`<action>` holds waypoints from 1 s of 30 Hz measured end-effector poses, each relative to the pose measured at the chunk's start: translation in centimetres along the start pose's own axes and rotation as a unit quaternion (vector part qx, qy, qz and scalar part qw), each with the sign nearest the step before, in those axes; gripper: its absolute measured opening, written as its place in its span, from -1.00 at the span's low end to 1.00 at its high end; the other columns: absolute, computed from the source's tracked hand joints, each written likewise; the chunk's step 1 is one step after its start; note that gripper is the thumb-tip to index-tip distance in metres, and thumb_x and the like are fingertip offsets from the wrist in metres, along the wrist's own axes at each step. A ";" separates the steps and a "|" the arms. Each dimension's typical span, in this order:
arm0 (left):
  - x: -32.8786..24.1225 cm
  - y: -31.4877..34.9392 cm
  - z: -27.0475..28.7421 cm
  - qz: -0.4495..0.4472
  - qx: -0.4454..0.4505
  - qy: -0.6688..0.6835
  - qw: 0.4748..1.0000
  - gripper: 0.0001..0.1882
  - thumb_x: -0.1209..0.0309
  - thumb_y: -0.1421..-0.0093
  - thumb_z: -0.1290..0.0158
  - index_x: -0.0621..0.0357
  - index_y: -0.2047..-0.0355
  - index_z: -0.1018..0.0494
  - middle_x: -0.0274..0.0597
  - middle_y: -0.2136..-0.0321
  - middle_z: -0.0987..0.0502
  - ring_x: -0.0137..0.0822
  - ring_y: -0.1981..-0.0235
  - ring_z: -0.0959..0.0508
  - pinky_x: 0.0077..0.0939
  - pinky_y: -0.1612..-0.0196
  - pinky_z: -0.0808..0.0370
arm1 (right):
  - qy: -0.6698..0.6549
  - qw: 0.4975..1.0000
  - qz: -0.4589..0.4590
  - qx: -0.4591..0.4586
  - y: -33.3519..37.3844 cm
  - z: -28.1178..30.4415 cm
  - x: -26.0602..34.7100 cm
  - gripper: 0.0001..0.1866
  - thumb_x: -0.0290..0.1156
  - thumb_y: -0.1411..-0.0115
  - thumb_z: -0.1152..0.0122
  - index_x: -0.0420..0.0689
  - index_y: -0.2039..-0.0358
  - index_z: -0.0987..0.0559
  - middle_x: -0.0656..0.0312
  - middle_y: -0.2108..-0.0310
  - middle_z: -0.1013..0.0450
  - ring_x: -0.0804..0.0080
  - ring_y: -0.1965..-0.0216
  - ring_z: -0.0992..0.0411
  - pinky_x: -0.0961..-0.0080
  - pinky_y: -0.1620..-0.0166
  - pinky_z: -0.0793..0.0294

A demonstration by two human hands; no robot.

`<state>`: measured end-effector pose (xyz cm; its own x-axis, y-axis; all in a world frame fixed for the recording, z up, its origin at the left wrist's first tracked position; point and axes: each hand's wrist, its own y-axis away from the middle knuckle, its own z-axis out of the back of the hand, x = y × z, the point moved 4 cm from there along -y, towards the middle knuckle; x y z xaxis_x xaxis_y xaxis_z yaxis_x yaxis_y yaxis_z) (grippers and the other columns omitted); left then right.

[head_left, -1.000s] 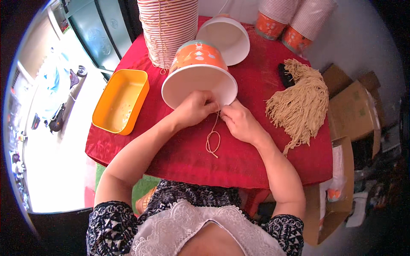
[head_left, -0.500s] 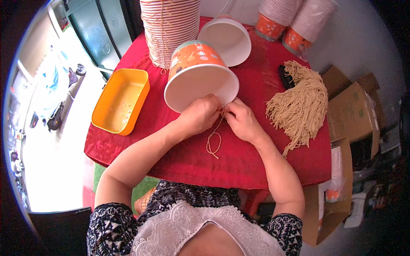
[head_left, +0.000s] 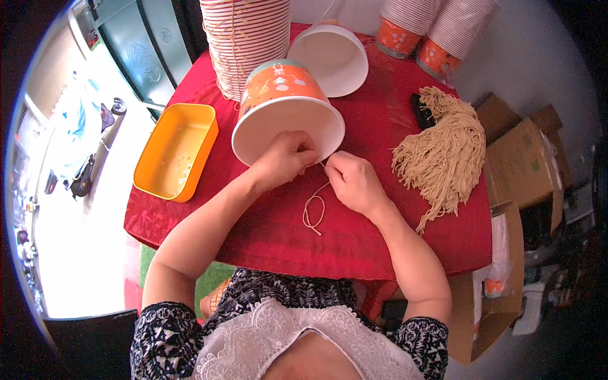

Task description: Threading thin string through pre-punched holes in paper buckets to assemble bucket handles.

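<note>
The bucket (head_left: 282,114) lay tipped on its side at the middle of the tabletop (head_left: 253,249), its mouth facing the person and its long axis running away from them. The governing relation was at the near right edge of its rim — a short bit of string (head_left: 305,214) showed there between the two hands, its loose loop trailing below, left of the right hand.

The right hand (head_left: 354,182) was the nearer to that loop. It was closed, thumb and forefinger pinching the string, the knuckles uppermost and the forearm angled in from the lower right; contact with the rim could not be confirmed. The left hand (head_left: 288,158) stood in front of the bucket's mouth, wrist bent inward, fingers curled; whether they gripped anything could not be told.

A yellow container (head_left: 201,161) stood to the left — a bundle of strings (head_left: 443,152) lay to the right.
</note>
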<state>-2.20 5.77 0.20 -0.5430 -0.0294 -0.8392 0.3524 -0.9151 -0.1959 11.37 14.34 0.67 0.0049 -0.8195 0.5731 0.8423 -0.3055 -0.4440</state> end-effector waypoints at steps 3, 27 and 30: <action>-0.2 0.1 0.0 0.129 0.030 0.099 0.986 -0.87 0.48 -0.13 -0.05 0.32 0.49 -0.46 -0.23 0.69 -0.43 -0.45 0.70 -0.41 -0.51 0.66 -0.34 | 0.055 0.998 0.035 0.008 0.1 0.4 0.7 -0.86 -0.42 -0.13 -0.10 -0.24 0.46 -0.48 -0.02 0.49 -0.45 -0.05 0.44 -0.47 0.15 0.39 -0.46; -0.2 -0.1 -0.9 0.134 -0.007 0.196 0.971 -0.82 0.45 -0.16 -0.02 0.33 0.52 -0.44 -0.20 0.73 -0.42 -0.44 0.79 -0.36 -0.58 0.75 -0.27 | 0.018 0.984 0.058 -0.168 -0.1 2.8 5.6 -0.92 -0.58 -0.06 -0.17 -0.19 0.39 -0.53 0.09 0.47 -0.47 0.05 0.49 -0.49 0.30 0.46 -0.49; 0.8 0.5 -0.3 0.153 0.003 0.209 0.966 -0.83 0.46 -0.09 -0.02 0.34 0.56 -0.43 -0.17 0.77 -0.40 -0.42 0.81 -0.36 -0.55 0.76 -0.28 | -0.200 0.960 0.191 -0.051 1.4 6.4 11.3 -0.94 -0.56 -0.04 -0.20 -0.15 0.43 -0.54 0.18 0.46 -0.47 0.31 0.55 -0.43 0.41 0.45 -0.48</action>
<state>-2.21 5.45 -0.75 -0.0582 -0.1344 -0.9892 0.4424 -0.8917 0.0951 16.05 7.76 10.89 0.5263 -0.6352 0.5653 0.6815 -0.0824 -0.7271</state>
